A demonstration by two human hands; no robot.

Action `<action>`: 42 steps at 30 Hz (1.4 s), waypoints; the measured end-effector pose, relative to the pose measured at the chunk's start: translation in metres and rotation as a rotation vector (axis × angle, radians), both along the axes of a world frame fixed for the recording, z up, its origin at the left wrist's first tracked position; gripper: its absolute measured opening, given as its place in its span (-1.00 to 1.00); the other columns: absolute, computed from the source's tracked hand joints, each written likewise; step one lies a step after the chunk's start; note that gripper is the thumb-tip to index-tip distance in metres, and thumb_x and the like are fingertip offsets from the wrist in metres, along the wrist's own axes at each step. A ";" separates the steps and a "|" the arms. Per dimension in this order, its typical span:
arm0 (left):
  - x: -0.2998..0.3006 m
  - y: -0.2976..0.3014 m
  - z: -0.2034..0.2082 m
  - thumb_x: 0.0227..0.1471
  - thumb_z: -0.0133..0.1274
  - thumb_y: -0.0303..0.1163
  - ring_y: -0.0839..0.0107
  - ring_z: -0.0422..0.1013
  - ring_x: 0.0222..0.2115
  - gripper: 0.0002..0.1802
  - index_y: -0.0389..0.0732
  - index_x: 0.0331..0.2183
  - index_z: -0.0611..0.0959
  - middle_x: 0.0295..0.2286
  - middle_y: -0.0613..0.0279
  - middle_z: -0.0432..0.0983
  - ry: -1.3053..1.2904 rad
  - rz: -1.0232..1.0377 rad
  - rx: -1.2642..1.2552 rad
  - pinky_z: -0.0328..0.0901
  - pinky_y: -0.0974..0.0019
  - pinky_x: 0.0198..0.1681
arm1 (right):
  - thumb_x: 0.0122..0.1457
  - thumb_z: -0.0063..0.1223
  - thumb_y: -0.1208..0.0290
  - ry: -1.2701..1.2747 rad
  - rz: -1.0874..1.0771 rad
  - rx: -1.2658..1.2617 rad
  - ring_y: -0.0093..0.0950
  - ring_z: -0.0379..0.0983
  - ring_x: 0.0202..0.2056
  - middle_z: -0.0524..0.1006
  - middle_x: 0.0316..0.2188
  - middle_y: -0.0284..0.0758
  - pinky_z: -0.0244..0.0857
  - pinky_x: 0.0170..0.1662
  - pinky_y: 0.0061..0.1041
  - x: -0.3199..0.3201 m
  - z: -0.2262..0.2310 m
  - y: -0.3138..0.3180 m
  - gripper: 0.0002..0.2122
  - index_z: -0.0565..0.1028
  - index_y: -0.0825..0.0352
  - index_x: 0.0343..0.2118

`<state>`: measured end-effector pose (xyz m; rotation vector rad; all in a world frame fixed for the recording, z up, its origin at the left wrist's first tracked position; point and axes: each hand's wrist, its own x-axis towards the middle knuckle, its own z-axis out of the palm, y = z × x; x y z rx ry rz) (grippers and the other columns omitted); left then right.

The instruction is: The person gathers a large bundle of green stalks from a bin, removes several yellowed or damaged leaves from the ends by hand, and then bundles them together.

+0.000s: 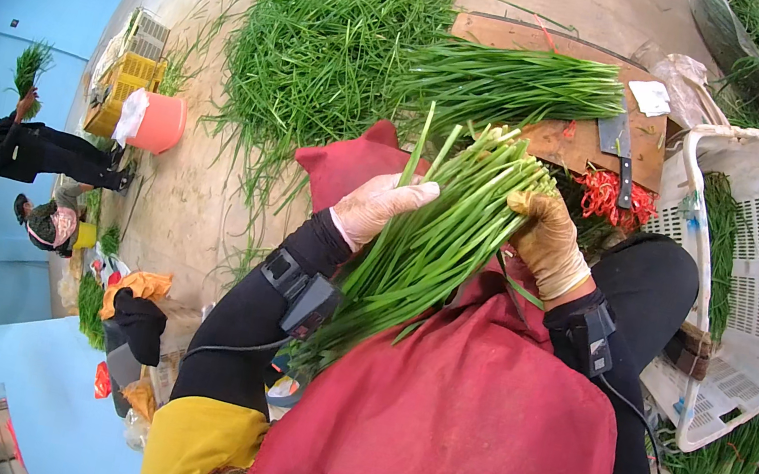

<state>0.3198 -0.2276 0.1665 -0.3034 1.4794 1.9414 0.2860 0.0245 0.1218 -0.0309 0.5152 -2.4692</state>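
Across my lap, over the red apron (466,435), lies a thick bunch of garlic chives (454,220), pale cut stem ends pointing away from me. My left hand (382,209), in a thin whitish glove, grips its left side with the thumb laid over the stems. Curled round the right side near the stem ends is my right hand (549,242), in a yellow-stained glove. Beyond them a second bunch of chives (518,84) rests on a wooden board (653,153), beside a cleaver (617,142). Red ties (610,196) lie heaped at the board's near edge.
A large loose pile of chives (332,46) covers the floor at far left. To my right stands a white plastic crate (755,293) with some greens inside. Further left are a pink bucket (159,125), yellow crates (129,71) and two people, one standing (5,141) holding greens.
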 end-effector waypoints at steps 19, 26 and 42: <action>0.022 0.039 -0.024 0.25 -0.21 0.16 0.11 0.45 -0.03 -0.26 -0.16 0.25 0.26 0.09 -0.02 0.38 -0.155 -0.006 0.562 0.41 -0.02 -0.02 | 0.21 0.11 0.23 0.221 -0.222 0.571 -0.41 0.35 0.13 0.39 0.17 -0.29 0.16 0.23 -0.41 -0.017 0.018 0.025 -0.44 0.28 0.26 0.26; 0.021 0.037 -0.018 0.12 0.14 -0.16 0.36 0.48 -0.13 -0.41 -0.27 0.09 0.44 -0.06 0.15 0.52 -0.045 -0.077 0.361 0.40 0.25 -0.05 | 0.11 0.20 0.38 1.460 -0.247 1.375 -0.23 0.47 -0.21 0.57 -0.32 -0.22 0.31 -0.12 -0.29 -0.031 0.068 0.018 -0.85 0.63 0.31 -0.29; 0.029 0.037 -0.016 0.05 0.19 -0.35 0.46 0.47 -0.18 -0.49 -0.27 0.04 0.49 -0.14 0.26 0.55 0.013 0.015 0.154 0.35 0.34 -0.05 | -0.06 0.27 0.35 1.604 -0.024 1.784 -0.20 0.35 -0.03 0.50 -0.24 -0.33 -0.01 0.18 -0.04 -0.023 0.062 -0.010 -0.74 0.63 0.07 -0.23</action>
